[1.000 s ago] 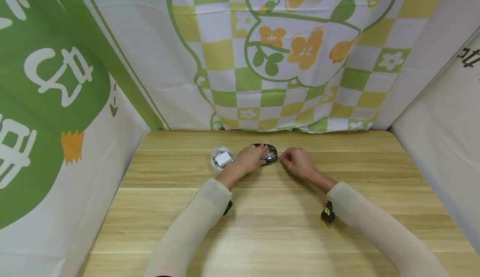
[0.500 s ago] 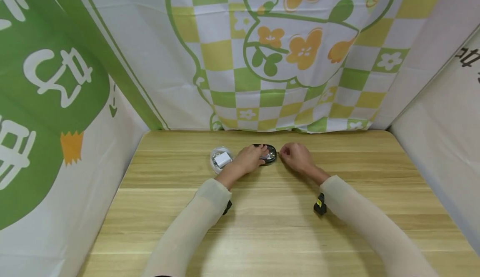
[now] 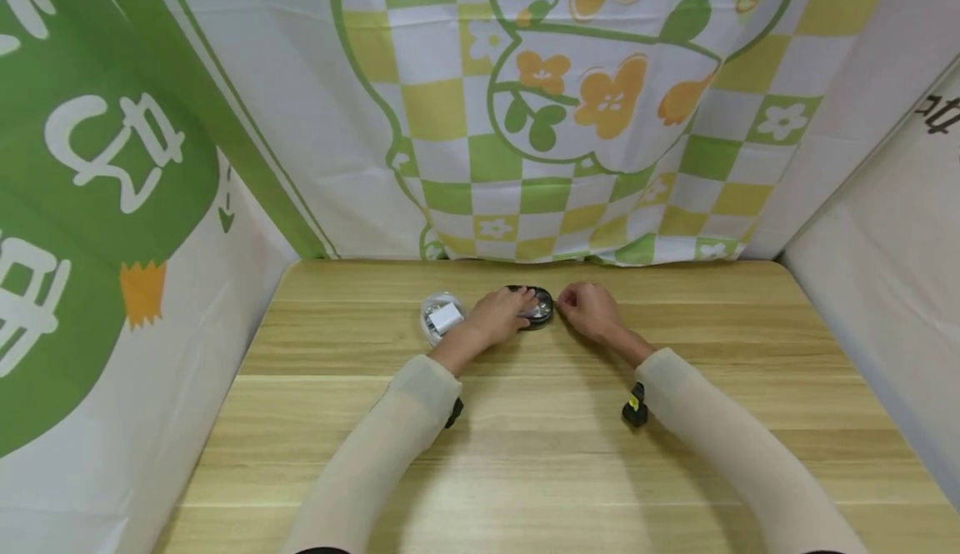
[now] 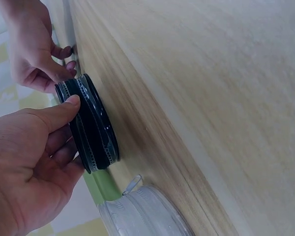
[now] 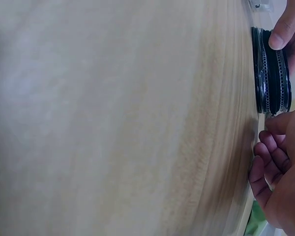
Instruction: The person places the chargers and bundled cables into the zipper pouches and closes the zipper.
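A small black oval zip case (image 3: 543, 307) with a see-through top lies near the back of the table. My left hand (image 3: 495, 319) holds it, fingers over the top; in the left wrist view the thumb presses the zippered side of the case (image 4: 92, 130). At the case's right end, my right hand (image 3: 592, 312) pinches the zipper pull between thumb and forefinger, its other fingers loosely curled in the right wrist view. The pull itself is mostly hidden by the fingertips. Both rows of zipper teeth show along the side (image 5: 272, 73), and the zipper looks closed there.
Left of the black case sits a clear round zip case (image 4: 143, 216), partly behind my left wrist. A white charger block (image 3: 446, 317) shows at it. The wooden table (image 3: 525, 454) ends at a patterned curtain (image 3: 540, 196) behind, with cloth walls on both sides.
My right hand has shifted slightly away from me and to the left, staying at the right end of the black case. The left hand has barely moved.
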Demonstrator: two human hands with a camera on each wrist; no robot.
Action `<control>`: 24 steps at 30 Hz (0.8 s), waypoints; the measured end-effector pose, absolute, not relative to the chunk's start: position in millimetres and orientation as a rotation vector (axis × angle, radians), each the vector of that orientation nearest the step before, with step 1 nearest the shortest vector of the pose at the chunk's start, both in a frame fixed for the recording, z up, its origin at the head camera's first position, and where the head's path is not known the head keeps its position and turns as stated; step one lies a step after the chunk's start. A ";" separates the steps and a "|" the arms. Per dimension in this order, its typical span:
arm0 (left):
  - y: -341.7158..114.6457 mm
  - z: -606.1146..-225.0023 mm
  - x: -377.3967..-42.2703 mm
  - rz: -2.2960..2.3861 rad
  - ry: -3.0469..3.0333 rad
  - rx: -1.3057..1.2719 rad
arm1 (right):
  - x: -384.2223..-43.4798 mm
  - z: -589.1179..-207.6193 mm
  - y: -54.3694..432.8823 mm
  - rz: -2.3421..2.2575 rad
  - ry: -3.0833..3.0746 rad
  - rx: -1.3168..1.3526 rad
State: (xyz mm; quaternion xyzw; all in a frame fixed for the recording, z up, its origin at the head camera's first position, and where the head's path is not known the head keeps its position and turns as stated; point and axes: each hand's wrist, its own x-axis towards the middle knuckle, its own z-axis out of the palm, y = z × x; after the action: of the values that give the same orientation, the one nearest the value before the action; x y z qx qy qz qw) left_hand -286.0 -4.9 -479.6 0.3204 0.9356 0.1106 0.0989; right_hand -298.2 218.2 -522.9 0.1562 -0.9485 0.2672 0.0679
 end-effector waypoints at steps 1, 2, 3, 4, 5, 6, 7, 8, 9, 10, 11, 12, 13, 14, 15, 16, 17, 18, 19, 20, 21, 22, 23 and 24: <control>-5.2 -479.3 -286.3 0.327 2.776 0.950 | -297.5 -522.8 218.2 0.811 -2.851 0.471; -5.5 -478.9 -286.6 0.324 2.785 0.950 | -296.8 -523.0 218.3 0.817 -2.845 0.473; -5.8 -478.5 -286.6 0.317 2.795 0.952 | -296.1 -523.2 218.3 0.825 -2.837 0.478; -6.0 -478.0 -286.5 0.305 2.807 0.954 | -295.0 -523.3 218.5 0.831 -2.829 0.486; -6.2 -477.6 -286.3 0.297 2.820 0.946 | -294.0 -523.6 218.7 0.834 -2.822 0.496; -6.3 -477.2 -285.7 0.293 2.833 0.935 | -292.7 -523.7 219.0 0.841 -2.813 0.507; -6.3 -476.8 -285.1 0.287 2.850 0.919 | -291.3 -524.0 219.2 0.848 -2.805 0.517; -6.3 -476.6 -284.3 0.289 2.861 0.897 | -289.7 -524.2 219.6 0.849 -2.800 0.525; -6.1 -476.3 -283.4 0.292 2.871 0.876 | -288.0 -524.4 219.9 0.856 -2.796 0.531; -5.9 -476.0 -282.5 0.298 2.879 0.851 | -286.0 -524.5 220.3 0.859 -2.794 0.537; -5.4 -476.0 -281.5 0.310 2.885 0.825 | -284.1 -524.6 220.6 0.864 -2.792 0.541; -4.8 -476.2 -280.6 0.321 2.892 0.804 | -281.9 -524.7 221.0 0.871 -2.792 0.543; -4.1 -476.3 -279.7 0.331 2.900 0.785 | -279.9 -524.8 221.1 0.879 -2.793 0.543; -3.4 -476.7 -278.9 0.335 2.905 0.770 | -277.9 -524.8 221.0 0.886 -2.794 0.544; -2.6 -476.8 -277.8 0.339 2.908 0.756 | -276.1 -525.0 220.8 0.895 -2.794 0.546; -1.8 -477.1 -276.8 0.343 2.911 0.740 | -274.4 -525.3 220.5 0.897 -2.794 0.550; -1.0 -477.5 -276.0 0.349 2.914 0.729 | -272.6 -525.6 220.0 0.901 -2.794 0.550; -0.3 -477.9 -275.1 0.348 2.914 0.720 | -270.9 -525.9 219.3 0.909 -2.792 0.551; 0.3 -478.3 -274.2 0.349 2.911 0.712 | -269.4 -526.5 218.5 0.913 -2.789 0.556; 0.8 -478.8 -273.3 0.347 2.909 0.709 | -267.8 -526.9 217.7 0.918 -2.787 0.558; 1.2 -479.4 -272.7 0.349 2.908 0.707 | -266.1 -527.2 216.7 0.923 -2.783 0.564; 1.5 -480.2 -272.5 0.345 2.912 0.711 | -264.5 -527.4 215.7 0.929 -2.779 0.569; 1.7 -481.1 -272.3 0.340 2.916 0.719 | -263.0 -527.6 214.8 0.940 -2.777 0.576; 1.8 -481.9 -272.3 0.334 2.920 0.725 | -261.8 -527.6 213.9 0.946 -2.775 0.587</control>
State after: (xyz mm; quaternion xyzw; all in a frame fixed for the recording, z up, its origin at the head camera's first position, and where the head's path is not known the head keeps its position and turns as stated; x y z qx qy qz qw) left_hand -272.3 1.8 -481.9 0.2392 0.9630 0.1101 0.0573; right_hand -261.8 213.9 -527.6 0.1957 -0.9254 0.3156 0.0755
